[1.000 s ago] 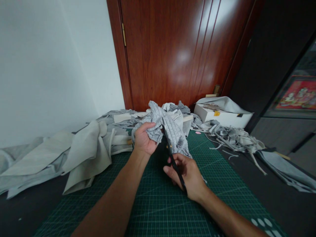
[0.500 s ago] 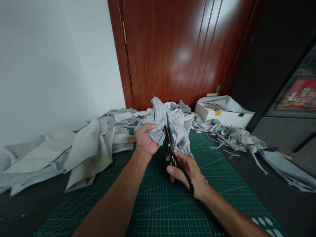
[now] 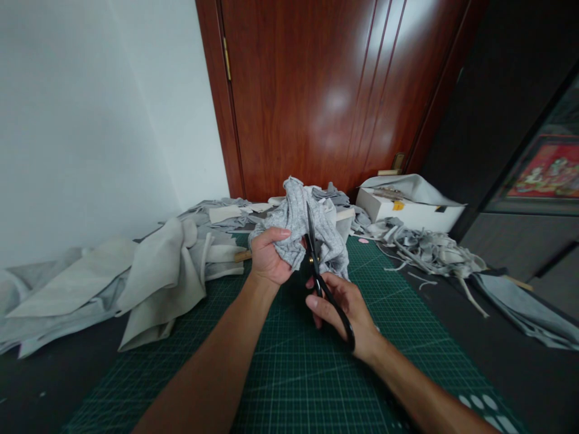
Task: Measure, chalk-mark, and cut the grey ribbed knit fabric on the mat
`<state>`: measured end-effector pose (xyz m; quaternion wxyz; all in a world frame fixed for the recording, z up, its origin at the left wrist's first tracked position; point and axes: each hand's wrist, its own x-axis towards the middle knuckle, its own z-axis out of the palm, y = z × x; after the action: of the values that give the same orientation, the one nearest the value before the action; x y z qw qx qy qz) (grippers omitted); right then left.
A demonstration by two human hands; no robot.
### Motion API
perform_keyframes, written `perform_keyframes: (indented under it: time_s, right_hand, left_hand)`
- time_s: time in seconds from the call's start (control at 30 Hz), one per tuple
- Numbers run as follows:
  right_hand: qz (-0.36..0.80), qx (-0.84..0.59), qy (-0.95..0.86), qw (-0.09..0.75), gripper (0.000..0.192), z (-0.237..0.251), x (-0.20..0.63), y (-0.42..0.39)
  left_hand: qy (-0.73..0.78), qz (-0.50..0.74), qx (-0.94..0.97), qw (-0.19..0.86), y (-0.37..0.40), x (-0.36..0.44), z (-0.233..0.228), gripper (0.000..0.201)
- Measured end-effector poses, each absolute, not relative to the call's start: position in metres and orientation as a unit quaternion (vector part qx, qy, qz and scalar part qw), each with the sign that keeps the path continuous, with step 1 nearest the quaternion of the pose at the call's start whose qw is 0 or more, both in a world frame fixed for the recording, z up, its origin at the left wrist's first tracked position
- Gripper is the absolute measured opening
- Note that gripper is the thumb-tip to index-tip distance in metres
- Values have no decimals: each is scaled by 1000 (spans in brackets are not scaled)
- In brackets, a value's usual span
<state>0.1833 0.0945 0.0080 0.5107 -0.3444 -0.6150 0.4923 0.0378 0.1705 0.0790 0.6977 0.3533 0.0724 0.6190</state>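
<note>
Gripping scissors (image 3: 319, 265), right hand (image 3: 339, 307) cuts cloth (image 3: 298, 223) (left-held).

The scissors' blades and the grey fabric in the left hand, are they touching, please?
Touching. The head view shows the black scissors, held in the right hand, with blades lying across the bunched grey fabric that the left hand grips above the cutting mat.

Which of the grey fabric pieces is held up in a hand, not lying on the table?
The ribbed grey fabric, bunched in the left hand above the green cutting mat, with the scissors in the right hand against it. The other pieces lie flat around.
</note>
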Motion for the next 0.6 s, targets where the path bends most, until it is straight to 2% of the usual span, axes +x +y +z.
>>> perform_keyframes:
  time_s: [0.6]
  right_hand:
    - [478,-353,-617,516,40,11,182,93]
  left_hand:
    - [69,614,366,697,172,42,75,62]
